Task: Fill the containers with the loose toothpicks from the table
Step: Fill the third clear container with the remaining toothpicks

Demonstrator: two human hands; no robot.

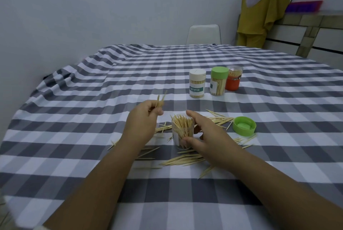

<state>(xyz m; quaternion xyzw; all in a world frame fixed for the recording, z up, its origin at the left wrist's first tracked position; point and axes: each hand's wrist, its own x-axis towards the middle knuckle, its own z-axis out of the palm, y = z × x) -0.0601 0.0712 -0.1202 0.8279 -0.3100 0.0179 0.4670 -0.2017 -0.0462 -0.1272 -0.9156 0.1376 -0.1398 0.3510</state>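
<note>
The left hand (143, 118) pinches a few thin wooden toothpicks (161, 100) between curled fingers (158, 111), raised just left of the clear plastic container (182, 132). The right hand (207, 136) curls its fingers round that open, toothpick-filled container, standing mid-worktop (74, 136) on grey-and-white checked cloth. Loose toothpicks (182, 162) lie around it; a green round lid (244, 125) sits right. Three capped containers (216, 82) stand toward the far edge.

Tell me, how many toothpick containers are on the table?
4: an open container held by the right hand; beyond, side by side, white-lidded, green-lidded and orange ones.
</note>
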